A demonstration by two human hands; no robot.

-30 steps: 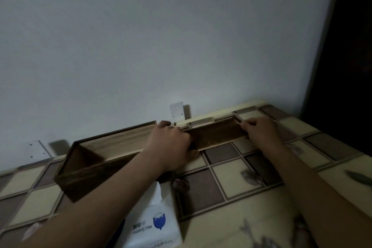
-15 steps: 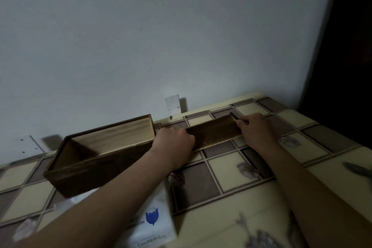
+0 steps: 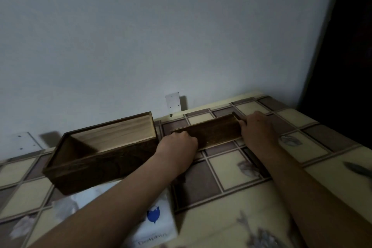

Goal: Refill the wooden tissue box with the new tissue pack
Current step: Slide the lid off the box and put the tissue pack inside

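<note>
The dark wooden tissue box point(image 3: 96, 159) lies open on the tiled tabletop at the left, its pale inside bare. Its flat wooden lid point(image 3: 215, 132) lies apart from it, to the right. My left hand point(image 3: 179, 145) grips the lid's left end and my right hand point(image 3: 257, 129) grips its right end. The new tissue pack point(image 3: 155, 225), white with a blue mark, lies in front of the box, partly hidden under my left forearm.
A white wall runs close behind the box, with a small white plate point(image 3: 173, 102) on it and another white plate point(image 3: 24, 141) at the left. A dark doorway point(image 3: 346, 56) stands at the right. A dark leaf-like object point(image 3: 356, 169) lies near the table's right edge.
The lid has slid fully out of the box and now lies to its right, held at both ends. The view has shifted slightly, showing more of the tissue pack.
</note>
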